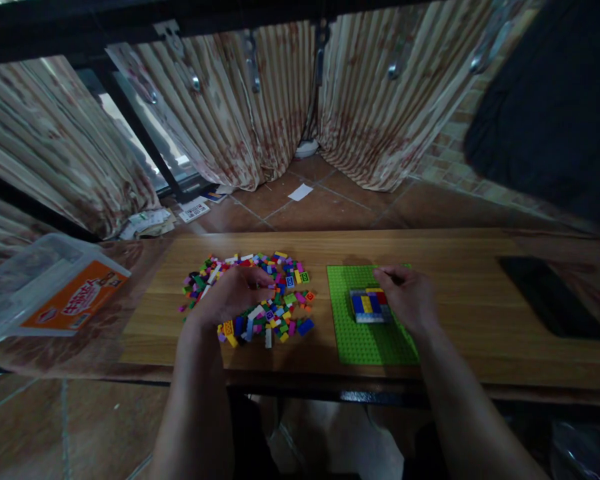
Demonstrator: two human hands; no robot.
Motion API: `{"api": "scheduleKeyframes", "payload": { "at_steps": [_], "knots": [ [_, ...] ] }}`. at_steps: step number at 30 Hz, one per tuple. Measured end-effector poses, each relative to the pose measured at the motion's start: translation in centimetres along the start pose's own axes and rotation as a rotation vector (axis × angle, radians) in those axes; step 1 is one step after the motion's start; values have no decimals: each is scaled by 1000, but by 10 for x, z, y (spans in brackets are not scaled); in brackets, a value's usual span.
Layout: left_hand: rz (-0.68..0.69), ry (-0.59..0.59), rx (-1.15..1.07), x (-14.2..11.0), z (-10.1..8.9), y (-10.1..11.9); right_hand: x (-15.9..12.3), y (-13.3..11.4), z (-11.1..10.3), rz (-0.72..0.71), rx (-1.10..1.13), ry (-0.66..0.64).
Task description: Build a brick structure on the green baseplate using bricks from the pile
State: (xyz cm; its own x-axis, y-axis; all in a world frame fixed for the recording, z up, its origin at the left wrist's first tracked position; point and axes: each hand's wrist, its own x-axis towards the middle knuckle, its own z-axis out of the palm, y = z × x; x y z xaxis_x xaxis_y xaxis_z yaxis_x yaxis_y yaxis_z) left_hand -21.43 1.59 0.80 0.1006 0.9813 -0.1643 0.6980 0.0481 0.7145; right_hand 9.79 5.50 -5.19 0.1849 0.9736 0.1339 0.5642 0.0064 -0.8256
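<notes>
My left hand (235, 293) is over a pile of small toy building bricks (283, 310) in many colours. Its thumb and forefinger point right with a gap between them, and I see no brick clearly held. On a green studded baseplate (347, 347) stands a low block of joined bricks (367, 305), blue and yellow on top with red at the back right and pale bricks along the front. My right hand (407, 297) is at the right side of this block, its fingers curled and pinched together above the plate. Whatever lies between those fingertips is hidden.
The wooden table (460, 287) carries a dark flat slab (553, 297) at its right. A clear plastic box (45, 287) with an orange label stands on the left. Beyond are striped curtains (260, 113) and a tiled floor with papers (300, 192).
</notes>
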Motion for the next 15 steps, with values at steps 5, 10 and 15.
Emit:
{"api": "scheduleKeyframes", "payload": {
  "at_steps": [5,10,15],
  "knots": [
    [99,-295,115,-3,41,38,0,-2,4,-13,53,17],
    [74,-178,415,-3,68,49,1,-3,3,-23,63,26],
    [92,-216,472,-3,68,47,4,-1,-2,-16,92,53]
  ]
}}
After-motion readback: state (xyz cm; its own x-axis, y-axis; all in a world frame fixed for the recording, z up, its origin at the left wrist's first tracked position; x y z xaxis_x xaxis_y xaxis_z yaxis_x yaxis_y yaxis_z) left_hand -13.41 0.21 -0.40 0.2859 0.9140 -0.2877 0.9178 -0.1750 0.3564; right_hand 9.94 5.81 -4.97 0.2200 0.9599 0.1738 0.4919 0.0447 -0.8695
